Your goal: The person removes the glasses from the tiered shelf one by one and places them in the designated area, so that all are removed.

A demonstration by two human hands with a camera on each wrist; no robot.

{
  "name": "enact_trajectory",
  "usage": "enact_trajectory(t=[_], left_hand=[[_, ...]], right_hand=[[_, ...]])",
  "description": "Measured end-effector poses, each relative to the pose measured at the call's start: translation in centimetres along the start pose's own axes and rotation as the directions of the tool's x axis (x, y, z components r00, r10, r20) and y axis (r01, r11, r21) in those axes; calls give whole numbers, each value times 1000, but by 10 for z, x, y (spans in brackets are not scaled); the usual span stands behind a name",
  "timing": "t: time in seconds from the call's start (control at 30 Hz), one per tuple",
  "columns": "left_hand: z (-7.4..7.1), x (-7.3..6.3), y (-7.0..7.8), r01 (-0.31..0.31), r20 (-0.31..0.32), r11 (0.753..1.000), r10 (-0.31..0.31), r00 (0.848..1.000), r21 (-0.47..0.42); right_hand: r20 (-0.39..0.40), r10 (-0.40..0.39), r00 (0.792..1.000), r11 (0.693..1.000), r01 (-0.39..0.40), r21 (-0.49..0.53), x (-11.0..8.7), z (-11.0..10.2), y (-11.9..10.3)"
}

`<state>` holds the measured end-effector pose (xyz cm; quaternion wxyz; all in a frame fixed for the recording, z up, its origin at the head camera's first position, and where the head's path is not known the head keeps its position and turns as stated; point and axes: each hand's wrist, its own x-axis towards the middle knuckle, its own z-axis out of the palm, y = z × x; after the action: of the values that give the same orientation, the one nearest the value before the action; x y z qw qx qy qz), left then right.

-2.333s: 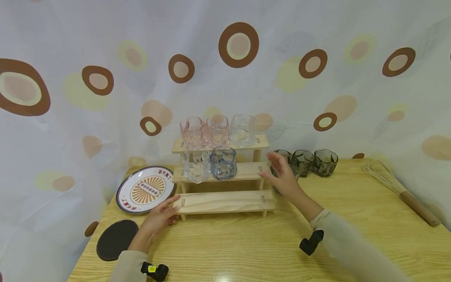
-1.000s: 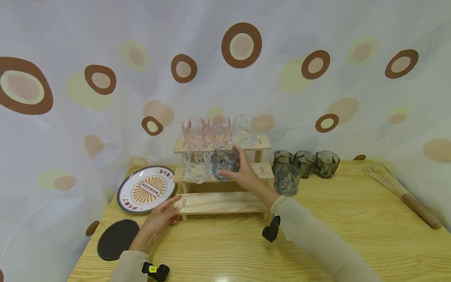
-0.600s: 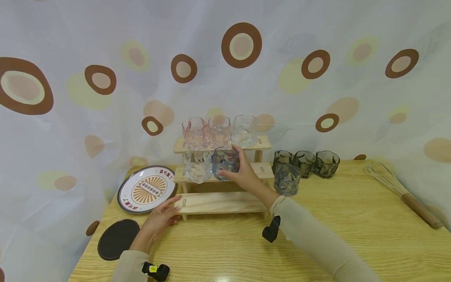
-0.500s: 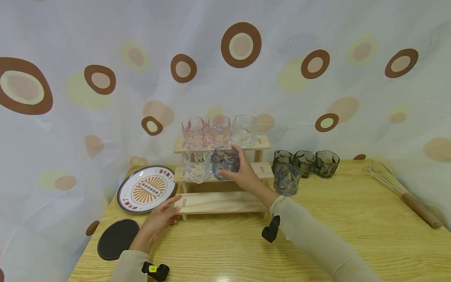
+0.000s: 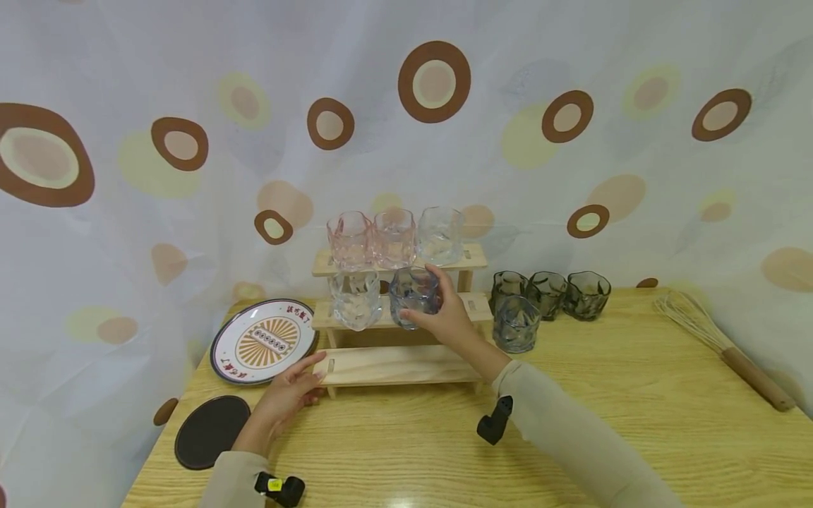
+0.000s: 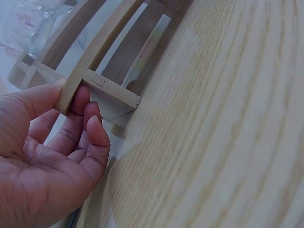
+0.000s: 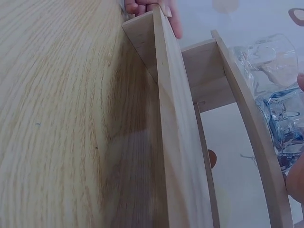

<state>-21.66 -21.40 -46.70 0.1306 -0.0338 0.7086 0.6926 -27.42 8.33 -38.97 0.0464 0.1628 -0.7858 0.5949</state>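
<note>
My right hand (image 5: 451,317) grips a blue glass (image 5: 411,293) at the middle tier of a three-tier wooden stand (image 5: 400,363). Thumb and fingers lie on either side of the glass, which stands upright; the right wrist view shows the blue glass (image 7: 285,121) close by the middle board. To its left, a small gap away, is a clear glass (image 5: 357,303). My left hand (image 5: 288,395) pinches the left end of the lowest board, thumb above and fingers curled beneath, as the left wrist view shows. Two pink glasses (image 5: 395,240) and another clear glass (image 5: 441,236) occupy the top tier.
Right of the stand are another blue glass (image 5: 516,324) and three dark grey glasses (image 5: 549,295). A whisk (image 5: 730,353) lies at the far right. On the left are a patterned plate (image 5: 229,346) and a black oval mat (image 5: 212,432). A patterned curtain (image 5: 508,63) hangs behind.
My right hand came from beside the right-hand blue glass to the one on the middle tier, took hold of it, and shifted it slightly right, away from the clear glass. My left hand stayed put.
</note>
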Motion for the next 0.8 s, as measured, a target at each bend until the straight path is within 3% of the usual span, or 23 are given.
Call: enact_trajectory(t=[0.2,0.47,0.8], left_hand=[[1,1,0,1,2,1000,-1,1000,1],[2,2,-1,3,1,1000,-3,1000,7],[2,-3,3,0,-2,1000,0,1000,-10]], right_hand=[[-45,-49,998,999,48,-15,-9,-16,10],[-73,-22,997,1000,23,8,-26,-46,12],[-136,-26,990,993,10,-119,-46,-96,20]])
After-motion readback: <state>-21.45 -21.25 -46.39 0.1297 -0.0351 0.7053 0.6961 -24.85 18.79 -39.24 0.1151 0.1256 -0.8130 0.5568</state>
